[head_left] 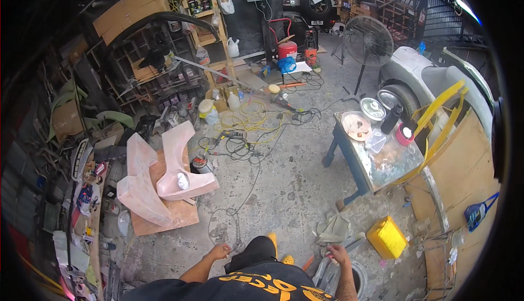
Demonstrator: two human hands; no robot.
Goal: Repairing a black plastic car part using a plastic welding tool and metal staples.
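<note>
My left hand (221, 251) hangs low beside my dark trousers, fingers curled; anything inside is too small to make out. My right hand (335, 253) is at my other side, fingers closed, possibly round something small that I cannot name. Below and beside the right hand lie a tire (357, 279) and some long grey parts. Ahead on the left, two pale pink molded panels (142, 186) rest on a reddish board (190, 213), with a whitish lump on one of them. My yellow clogs (287, 259) show beneath me.
At right stands a blue-legged table (396, 167) with plates and containers, near a yellow jug (386, 237), plywood sheets and a car body (456, 82). Cables (245, 129) snake across the concrete floor. A standing fan (368, 39), red tank (287, 50) and cluttered shelves are at the back.
</note>
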